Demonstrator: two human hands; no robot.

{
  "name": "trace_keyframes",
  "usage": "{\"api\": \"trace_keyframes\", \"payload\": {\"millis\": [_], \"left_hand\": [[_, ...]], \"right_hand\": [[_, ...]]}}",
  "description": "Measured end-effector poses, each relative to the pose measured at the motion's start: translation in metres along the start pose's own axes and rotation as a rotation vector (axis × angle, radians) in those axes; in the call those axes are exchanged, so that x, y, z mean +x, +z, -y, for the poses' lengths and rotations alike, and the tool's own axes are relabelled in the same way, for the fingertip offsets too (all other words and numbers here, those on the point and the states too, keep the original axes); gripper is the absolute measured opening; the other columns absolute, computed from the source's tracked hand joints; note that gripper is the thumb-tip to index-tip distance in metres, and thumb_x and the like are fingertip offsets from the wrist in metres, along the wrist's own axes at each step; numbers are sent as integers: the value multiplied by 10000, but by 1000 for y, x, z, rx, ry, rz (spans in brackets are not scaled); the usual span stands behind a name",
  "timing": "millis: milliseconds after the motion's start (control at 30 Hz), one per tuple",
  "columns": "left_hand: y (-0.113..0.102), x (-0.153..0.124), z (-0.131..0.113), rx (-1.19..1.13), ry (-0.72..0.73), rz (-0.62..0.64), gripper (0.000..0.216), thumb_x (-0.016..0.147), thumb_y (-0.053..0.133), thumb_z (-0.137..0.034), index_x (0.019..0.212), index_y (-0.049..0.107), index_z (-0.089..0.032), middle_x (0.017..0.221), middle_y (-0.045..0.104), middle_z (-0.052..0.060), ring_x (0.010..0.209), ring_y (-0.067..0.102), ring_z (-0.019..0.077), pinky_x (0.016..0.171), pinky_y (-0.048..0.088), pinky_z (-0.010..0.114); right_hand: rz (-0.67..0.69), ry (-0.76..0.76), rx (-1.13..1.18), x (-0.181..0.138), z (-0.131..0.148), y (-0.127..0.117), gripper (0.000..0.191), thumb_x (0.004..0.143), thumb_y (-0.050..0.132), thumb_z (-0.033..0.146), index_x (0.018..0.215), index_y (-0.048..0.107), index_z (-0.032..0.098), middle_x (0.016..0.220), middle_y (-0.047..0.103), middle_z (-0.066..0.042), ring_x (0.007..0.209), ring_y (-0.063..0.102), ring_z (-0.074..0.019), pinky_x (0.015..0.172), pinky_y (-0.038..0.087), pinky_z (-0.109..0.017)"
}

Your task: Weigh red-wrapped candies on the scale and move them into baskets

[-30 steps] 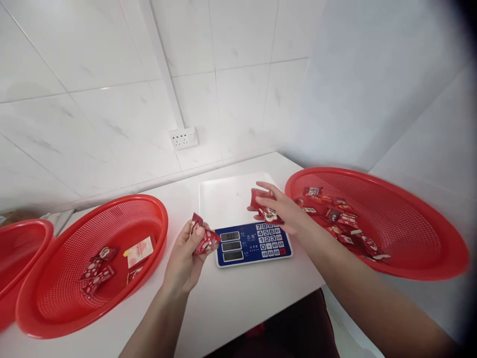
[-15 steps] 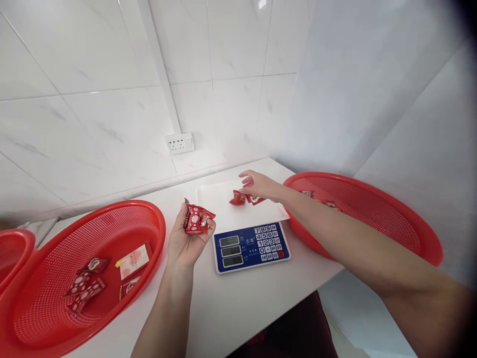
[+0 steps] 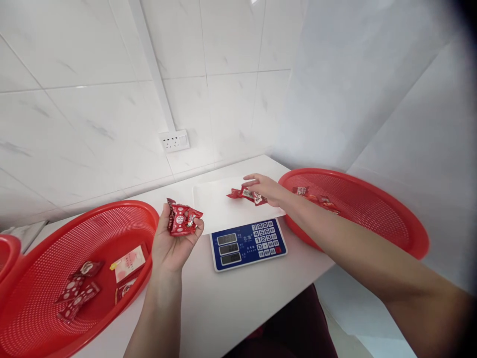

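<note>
My left hand (image 3: 172, 243), palm up, is closed around several red candy packets (image 3: 180, 219) with white dots and print. It is held over the table between the left basket and the scale. Above the white weighing plate (image 3: 214, 216) of a scale, my right hand (image 3: 265, 188) has its fingers apart and slightly bent. Small red packets (image 3: 247, 194) lie on the plate under those fingers, partly covered by the hand. The scale's blue keypad panel (image 3: 249, 244) faces me; its display digits are faint.
A red mesh basket (image 3: 147, 211) at left contains several red packets and a pale pink packet (image 3: 129, 264). Another red basket (image 3: 412, 214) at right holds more packets, behind my right forearm. Part of a third basket (image 3: 8, 253) shows at far left. A wall socket (image 3: 174, 141) is behind the table.
My right hand has shifted slightly, and more of the red packets under its fingers now shows on the plate. My left hand still holds its packets. The whole view has shifted a little.
</note>
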State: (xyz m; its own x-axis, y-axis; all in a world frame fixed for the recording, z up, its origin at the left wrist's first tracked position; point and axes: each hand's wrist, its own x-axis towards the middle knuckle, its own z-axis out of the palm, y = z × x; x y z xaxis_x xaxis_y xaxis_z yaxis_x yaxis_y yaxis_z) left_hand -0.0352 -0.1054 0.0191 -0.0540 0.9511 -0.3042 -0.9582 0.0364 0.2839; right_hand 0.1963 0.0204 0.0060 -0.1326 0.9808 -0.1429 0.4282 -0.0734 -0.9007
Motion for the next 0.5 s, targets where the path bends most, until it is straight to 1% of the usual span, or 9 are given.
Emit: {"api": "trace_keyframes", "payload": {"millis": [133,233,333,400,500], "left_hand": [[0,-1,-5,8,29,12,224,908,481,-319,801,614,-176,721,664,5,646,609,138,599,472,317],[-1,-1,-8,14,50,20,245,914,467,-324,782,611,-176,708,666,3,633,608,134,603,472,318],[-1,-2,-9,21,57,26,251,916,462,-323,779,610,-174,706,671,4,636,613,137,606,470,322],[0,-3,-7,24,48,27,247,915,465,-325,787,612,-173,706,672,5,636,614,138,608,469,323],[0,-1,-5,28,37,19,233,910,476,-319,791,615,-174,709,672,3,637,616,139,612,467,327]], "right_hand": [[-48,-85,-57,5,0,7,426,846,392,80,1246,464,204,1226,604,-87,997,612,-149,720,519,-252],[-69,-145,-168,7,-1,8,390,872,357,108,1221,501,203,1233,597,-84,1001,603,-144,785,497,-271],[-62,-183,-318,12,-4,11,301,846,503,216,1131,593,186,1201,615,-99,1062,571,-203,898,440,-341],[-56,-187,-405,18,-7,14,343,788,606,271,1114,613,163,1205,611,-125,1129,529,-255,955,387,-381],[-39,-174,-468,30,-11,20,437,716,680,323,1107,620,137,1168,625,-154,1123,535,-294,935,387,-392]]}}
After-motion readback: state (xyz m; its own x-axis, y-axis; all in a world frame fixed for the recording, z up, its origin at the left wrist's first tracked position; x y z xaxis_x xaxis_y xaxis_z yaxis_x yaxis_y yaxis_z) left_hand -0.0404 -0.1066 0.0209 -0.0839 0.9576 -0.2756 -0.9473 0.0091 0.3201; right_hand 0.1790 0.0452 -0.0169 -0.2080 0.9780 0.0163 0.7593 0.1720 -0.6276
